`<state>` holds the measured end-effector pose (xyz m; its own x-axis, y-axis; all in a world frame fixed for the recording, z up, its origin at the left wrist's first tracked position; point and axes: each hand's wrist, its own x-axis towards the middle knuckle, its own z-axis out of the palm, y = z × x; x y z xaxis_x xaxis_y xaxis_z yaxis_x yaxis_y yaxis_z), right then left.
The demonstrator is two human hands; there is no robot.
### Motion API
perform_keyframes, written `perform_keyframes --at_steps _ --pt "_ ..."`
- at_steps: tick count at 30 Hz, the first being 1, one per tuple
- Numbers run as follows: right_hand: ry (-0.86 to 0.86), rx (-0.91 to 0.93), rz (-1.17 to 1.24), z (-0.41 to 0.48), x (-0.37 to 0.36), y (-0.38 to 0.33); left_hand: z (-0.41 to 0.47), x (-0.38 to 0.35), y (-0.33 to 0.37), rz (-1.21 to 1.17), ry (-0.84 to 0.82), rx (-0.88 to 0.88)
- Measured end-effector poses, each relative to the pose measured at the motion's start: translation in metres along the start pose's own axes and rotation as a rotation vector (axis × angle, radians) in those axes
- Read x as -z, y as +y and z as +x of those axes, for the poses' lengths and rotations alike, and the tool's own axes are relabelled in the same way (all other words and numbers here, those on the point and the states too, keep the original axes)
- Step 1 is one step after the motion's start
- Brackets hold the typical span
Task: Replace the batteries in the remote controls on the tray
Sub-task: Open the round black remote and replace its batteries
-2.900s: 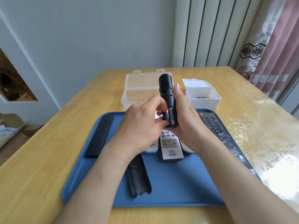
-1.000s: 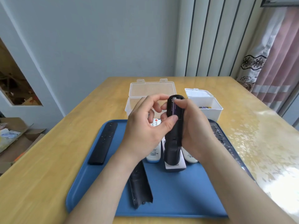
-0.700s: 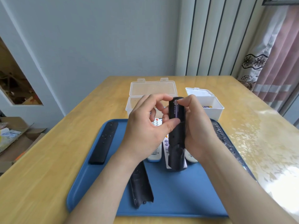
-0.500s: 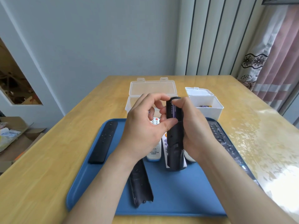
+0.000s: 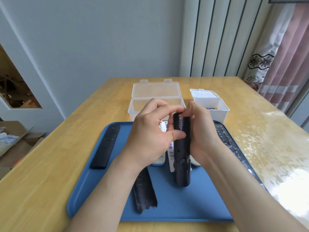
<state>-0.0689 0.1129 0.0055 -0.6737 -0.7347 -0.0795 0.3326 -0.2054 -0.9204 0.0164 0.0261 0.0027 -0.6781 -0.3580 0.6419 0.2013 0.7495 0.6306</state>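
Though open, white box (image 5: 215, 114) with batteries (image 5: 211, 108).

Both bare forearms reach forward, hands raised side by side. The right hand (image 5: 203, 131) wraps around the upright black remote (image 5: 182, 153). The left hand (image 5: 150, 134), just beside it, pinches its upper end with thumb and curled fingers.

No text could be read anywhere. Fine print ran along the battery (image 5: 180, 124) seated in the open back of the black remote (image 5: 182, 158) held above the blue tray (image 5: 93, 190), too blurred to make out. The white remotes (image 5: 170, 148) on the tray beyond it showed coloured button marks, illegible. Button legends on the long keypad remote (image 5: 224, 136) at the tray's right edge were too small.
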Motion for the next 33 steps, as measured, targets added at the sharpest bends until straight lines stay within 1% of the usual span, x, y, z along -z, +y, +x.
perform_keyframes --at_steps 4,8,10,12,14,15,17,20,23,25,27,30,33 --pt "-0.073 -0.042 0.019 0.0 0.0 0.001 0.0 0.0 -0.003 0.011 -0.003 0.02" --pt "-0.13 -0.072 0.092 0.004 0.001 0.005 -0.001 0.001 -0.005 0.002 -0.002 0.034" --pt "-0.155 -0.112 0.106 0.004 0.002 0.005 0.0 0.003 -0.008 -0.032 0.012 0.106" --pt "-0.197 -0.18 0.137 0.004 0.003 0.004 0.002 0.006 -0.008 -0.207 0.043 0.237" --pt "-0.246 -0.229 0.213 0.003 0.001 0.004 0.004 0.008 -0.009 -0.481 0.093 0.368" --pt "-0.253 -0.229 0.234 0.003 0.0 0.004 0.004 0.009 -0.01 -0.632 0.114 0.445" --pt "-0.223 -0.157 0.206 0.004 -0.002 0.008 0.005 0.008 -0.015 -0.876 0.129 0.585" --pt "-0.148 -0.041 0.104 0.006 -0.003 0.014 0.008 0.005 -0.021 -1.001 0.167 0.697" --pt "-0.083 -0.046 0.081 0.007 -0.002 0.015 0.014 -0.002 -0.02 -1.079 0.228 0.813" --pt "-0.063 -0.066 0.08 0.008 0.0 0.013 0.021 -0.005 -0.02 -1.093 0.232 0.88" --pt "-0.059 -0.095 0.076 0.009 0.003 0.008 0.03 -0.007 -0.02 -1.003 0.184 0.885" --pt "-0.029 -0.147 0.044 0.012 0.009 -0.005 0.051 -0.017 -0.015 -0.809 0.057 0.79" --pt "0.023 -0.119 -0.104 0.02 0.022 -0.025 0.079 -0.043 -0.011 -0.69 -0.027 0.681"
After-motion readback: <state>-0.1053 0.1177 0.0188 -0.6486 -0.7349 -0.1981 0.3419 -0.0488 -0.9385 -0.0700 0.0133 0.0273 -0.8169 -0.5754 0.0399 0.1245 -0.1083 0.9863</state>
